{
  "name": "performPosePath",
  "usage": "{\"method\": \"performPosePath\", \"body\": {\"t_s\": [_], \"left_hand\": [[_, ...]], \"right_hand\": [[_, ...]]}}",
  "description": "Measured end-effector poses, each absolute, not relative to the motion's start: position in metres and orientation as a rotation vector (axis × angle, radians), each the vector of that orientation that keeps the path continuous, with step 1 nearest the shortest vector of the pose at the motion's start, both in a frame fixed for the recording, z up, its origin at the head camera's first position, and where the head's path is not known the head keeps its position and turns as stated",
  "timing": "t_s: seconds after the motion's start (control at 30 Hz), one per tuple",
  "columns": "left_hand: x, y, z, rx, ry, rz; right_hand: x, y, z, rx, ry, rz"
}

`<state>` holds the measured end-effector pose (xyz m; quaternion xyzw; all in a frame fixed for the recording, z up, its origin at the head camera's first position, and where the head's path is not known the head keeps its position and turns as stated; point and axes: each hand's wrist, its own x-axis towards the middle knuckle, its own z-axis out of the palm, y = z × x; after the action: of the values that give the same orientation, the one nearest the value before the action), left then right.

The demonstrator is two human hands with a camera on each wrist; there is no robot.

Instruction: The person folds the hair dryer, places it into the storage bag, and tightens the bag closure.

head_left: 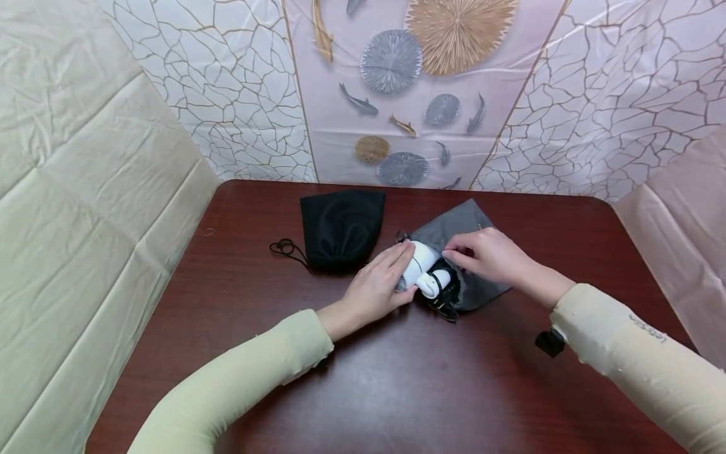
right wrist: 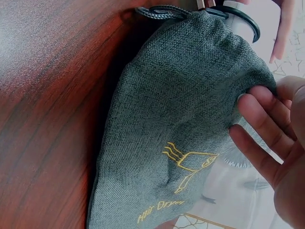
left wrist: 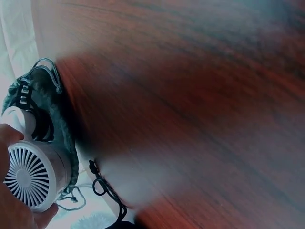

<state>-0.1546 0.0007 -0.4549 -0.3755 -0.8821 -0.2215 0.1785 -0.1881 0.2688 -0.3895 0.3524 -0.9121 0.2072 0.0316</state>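
A white hair dryer [head_left: 418,268] lies partly inside the mouth of a grey drawstring bag [head_left: 481,291]. Its slatted round end [left wrist: 25,177] faces the left wrist camera. My left hand [head_left: 379,282] grips the dryer's body, fingers over the top and thumb on the near side. At the bag's mouth, my right hand [head_left: 486,253] pinches the far edge of the cloth between thumb and forefinger. The other fingers rest along the bag's side in the right wrist view. Black cord [head_left: 450,290] shows around the white handle at the opening; the deeper part is hidden.
A black drawstring pouch [head_left: 343,228] lies left of the grey bag, its cord [head_left: 288,249] trailing left. Both sit on a dark red-brown wooden table [head_left: 363,391]. Patterned cloth [head_left: 397,126] hangs behind the table's far edge, with plain cloth on both sides.
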Motion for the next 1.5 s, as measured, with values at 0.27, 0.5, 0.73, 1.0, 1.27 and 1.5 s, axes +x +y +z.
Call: {"method": "performPosePath", "body": {"t_s": [0.27,0.5,0.73,1.0,1.27,1.5], "left_hand": [[-0.156,0.001,-0.456,-0.973,-2.486,-0.751],[-0.157,0.004,-0.458,-0.989,-2.471,-0.656],[-0.159,0.006,-0.46,-0.996,-2.452,-0.605],[-0.157,0.012,-0.466,-1.015,-2.527,-0.608],[-0.154,0.016,-0.468,-1.04,-2.586,-0.567],[-0.157,0.006,-0.464,-1.073,-2.692,-0.55]], "right_hand": [[-0.187,0.264,-0.391,1.12,-2.745,0.531],[-0.189,0.259,-0.388,1.116,-2.762,0.662],[-0.188,0.255,-0.384,1.085,-2.801,0.775],[-0.19,0.253,-0.391,1.106,-2.794,0.716],[-0.189,0.251,-0.397,1.108,-2.827,0.691],[-0.19,0.251,-0.4,1.103,-2.862,0.654]]}}
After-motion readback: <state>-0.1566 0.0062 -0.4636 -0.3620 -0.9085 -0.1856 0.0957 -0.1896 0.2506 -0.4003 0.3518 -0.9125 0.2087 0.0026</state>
